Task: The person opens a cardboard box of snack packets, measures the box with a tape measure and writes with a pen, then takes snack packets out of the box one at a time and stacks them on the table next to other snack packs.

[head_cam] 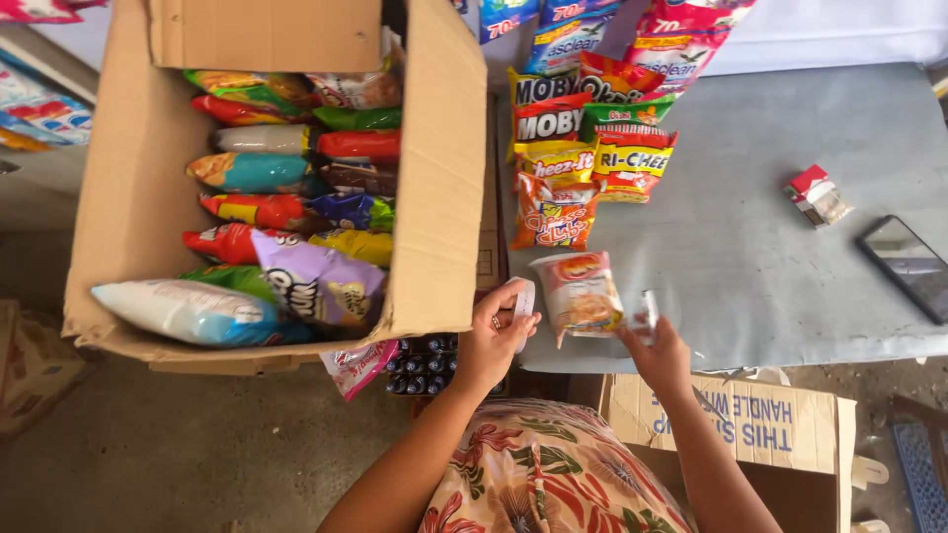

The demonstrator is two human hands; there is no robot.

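Observation:
Both hands hold a white and orange snack packet [583, 294] just above the near edge of the grey table [770, 286]. My left hand [491, 343] is curled around the packet's white left edge, with a ring on one finger. My right hand [660, 357] pinches the shiny, clear right edge of its wrapper. The packet hangs upright between the two hands. Right behind it on the table lies an orange snack bag [553, 219].
A large open cardboard box [439, 188] packed with several colourful snack bags stands at the left. More snack bags [592, 128] lie in rows at the table's back. A small red and white pack [816, 194] and a dark phone [908, 266] lie at the right. Another cardboard box [750, 426] sits below the table.

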